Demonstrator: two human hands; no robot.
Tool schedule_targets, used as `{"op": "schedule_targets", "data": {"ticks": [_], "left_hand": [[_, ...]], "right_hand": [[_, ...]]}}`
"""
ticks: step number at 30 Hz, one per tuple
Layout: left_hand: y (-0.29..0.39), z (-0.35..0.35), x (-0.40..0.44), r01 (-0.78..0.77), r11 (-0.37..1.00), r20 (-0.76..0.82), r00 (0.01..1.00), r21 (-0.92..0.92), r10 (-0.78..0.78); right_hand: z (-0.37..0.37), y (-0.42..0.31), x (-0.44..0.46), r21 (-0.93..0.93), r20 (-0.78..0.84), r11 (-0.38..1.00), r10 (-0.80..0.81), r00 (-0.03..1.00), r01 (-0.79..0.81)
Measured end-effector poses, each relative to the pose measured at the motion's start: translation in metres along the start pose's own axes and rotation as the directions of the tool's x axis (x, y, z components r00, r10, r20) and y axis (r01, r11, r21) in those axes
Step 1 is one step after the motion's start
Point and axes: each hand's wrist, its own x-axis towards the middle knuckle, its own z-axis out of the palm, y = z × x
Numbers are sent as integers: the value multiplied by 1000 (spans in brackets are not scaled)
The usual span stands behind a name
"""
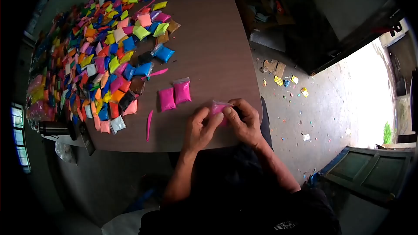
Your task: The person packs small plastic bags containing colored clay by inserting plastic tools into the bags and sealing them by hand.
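Between my two hands, over the table's near right part, is a small clear plastic packet with bright pink filling (216, 109). My left hand (203, 127) pinches its left side with thumb and fingers. My right hand (244, 122) grips the right side, thumb pressed on the front near the top. The fingers cover much of the packet. Just left of my hands, two more pink packets (166, 99) lie side by side on the table. Farther left lies a thin pink plastic knife-like tool (149, 125).
A large heap of colourful packets (109, 61) covers the table's (209, 30) left side. Another pink tool (157, 73) lies by its edge. A dark cylinder (55, 128) stands at the near left corner. Scraps (278, 79) litter the floor at right, by an open doorway.
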Motion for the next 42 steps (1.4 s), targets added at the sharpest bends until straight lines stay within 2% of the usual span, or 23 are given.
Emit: {"op": "schedule_targets", "data": {"ticks": [3,5,9,11,12,14,17,20,23,26,29,32,35,39,42], "left_hand": [[1,9,1,-63,998,-55,996,5,63],[0,13,0,-104,989,-163,983,-110,85],[6,11,-1,-89,994,-164,983,-60,78],[3,8,-1,-82,996,-106,991,-35,78],[3,7,-1,-82,996,-105,991,-36,78],[3,5,-2,-25,993,-22,1000,-119,22],[-1,4,-1,-15,994,-6,1000,-111,14],[-21,3,-2,-31,984,-42,999,-173,24],[-18,2,-4,-8,980,-41,999,-197,0],[-4,0,-2,-30,994,-20,999,-101,29],[7,4,0,-30,986,-33,999,-164,25],[-3,2,0,-56,987,-62,997,-149,47],[-10,0,0,-96,982,-83,993,-160,84],[-12,1,-1,-120,984,-80,991,-134,110],[0,3,-1,-96,991,-30,995,-98,94]], "right_hand": [[-1,-9,1,10,-16,1000,-2,1000,2],[-1,-16,2,-187,83,979,-69,994,83],[-3,-16,1,-258,111,963,-49,993,77],[-4,-10,1,-133,83,990,-44,996,55],[-4,-11,1,-134,82,990,-43,996,54],[-4,-15,0,-25,1,999,24,1000,-24],[-3,-17,1,-28,-3,997,74,997,-74],[-1,-11,1,19,29,1000,22,999,-22],[-1,-19,1,34,81,999,38,996,-41],[-4,-19,1,27,83,999,40,996,-42],[-7,-14,1,20,112,998,53,992,-56],[-4,-21,1,-26,133,999,29,991,-26],[2,-19,1,9,103,1000,-12,995,11],[-2,-14,1,54,56,998,33,998,-36],[-1,-13,0,62,40,998,28,999,-30]]}}
